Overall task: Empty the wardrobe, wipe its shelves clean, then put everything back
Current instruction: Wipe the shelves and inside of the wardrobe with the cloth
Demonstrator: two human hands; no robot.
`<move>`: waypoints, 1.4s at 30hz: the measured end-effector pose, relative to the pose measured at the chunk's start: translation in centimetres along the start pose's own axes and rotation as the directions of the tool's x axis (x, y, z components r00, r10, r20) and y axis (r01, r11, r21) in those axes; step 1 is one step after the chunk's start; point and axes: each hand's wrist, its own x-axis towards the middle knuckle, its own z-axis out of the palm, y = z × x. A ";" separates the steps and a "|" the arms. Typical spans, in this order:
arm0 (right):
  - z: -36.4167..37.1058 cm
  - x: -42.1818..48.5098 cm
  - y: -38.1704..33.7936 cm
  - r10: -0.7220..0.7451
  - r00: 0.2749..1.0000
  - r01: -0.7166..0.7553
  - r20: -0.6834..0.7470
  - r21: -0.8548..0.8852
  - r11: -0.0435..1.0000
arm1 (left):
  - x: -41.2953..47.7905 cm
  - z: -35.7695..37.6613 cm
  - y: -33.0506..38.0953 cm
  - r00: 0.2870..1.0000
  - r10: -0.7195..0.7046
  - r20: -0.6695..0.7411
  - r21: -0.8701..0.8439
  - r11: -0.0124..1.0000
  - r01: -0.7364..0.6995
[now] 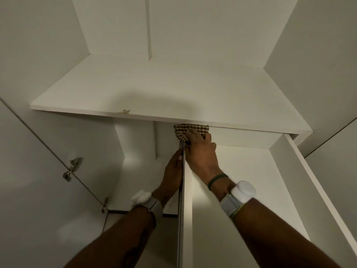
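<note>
I look into a white wardrobe with a bare upper shelf [150, 89]. A pulled-out white drawer [241, 190] fills the lower right. My right hand [201, 151] holds a brown-and-cream checked cloth [190, 130] against the drawer's far left corner, just under the shelf's front edge. My left hand [174, 167] grips the drawer's left side wall from outside, thumb on its top edge. Part of the cloth is hidden under the shelf.
The open left door [38, 171] carries metal hinges [74, 165]. A chipped spot [124, 111] marks the shelf's front edge. The wardrobe's right side panel [318, 55] stands close to the drawer. A lower compartment [139, 180] lies left of the drawer.
</note>
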 end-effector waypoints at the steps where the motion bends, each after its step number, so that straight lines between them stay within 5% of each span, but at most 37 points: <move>1: 0.1 0.6 0.0 0.032 0.999 -0.034 0.040 0.040 0.999 | -0.2 0.0 0.0 1.000 0.010 -0.012 -0.010 1.000 -0.010; 9: -1.2 0.1 -0.8 0.030 0.983 -0.034 0.183 0.022 0.999 | -0.9 0.0 0.5 1.000 -0.027 -0.012 0.085 0.996 0.028; 17: -6.3 -16.4 -2.4 -0.102 0.934 0.062 0.342 0.129 0.990 | -2.0 -0.6 1.7 0.992 -0.119 0.045 -0.071 0.990 0.122; 20: -6.7 -15.9 -2.0 -0.164 0.922 0.152 0.351 0.061 0.987 | -3.7 -0.5 2.9 0.995 -0.090 0.039 -0.065 0.994 0.092; 27: -6.0 -13.5 0.2 -0.254 0.905 0.175 0.341 0.246 0.953 | -9.8 0.1 2.9 0.995 -0.060 -0.080 0.017 0.998 0.061; 34: -11.5 -24.3 0.7 -0.501 0.699 0.419 0.511 0.275 0.865 | -12.9 -0.2 5.4 0.995 -0.090 -0.036 0.104 0.990 0.093; 39: -11.9 -22.3 -0.8 -0.445 0.776 0.339 0.446 0.299 0.892 | -16.1 -1.3 5.7 0.992 -0.098 0.083 0.208 0.975 0.079; 42: -12.5 -25.6 -1.1 -0.525 0.723 0.420 0.449 0.317 0.850 | -18.0 -1.7 6.5 0.978 -0.181 0.100 0.227 0.962 0.155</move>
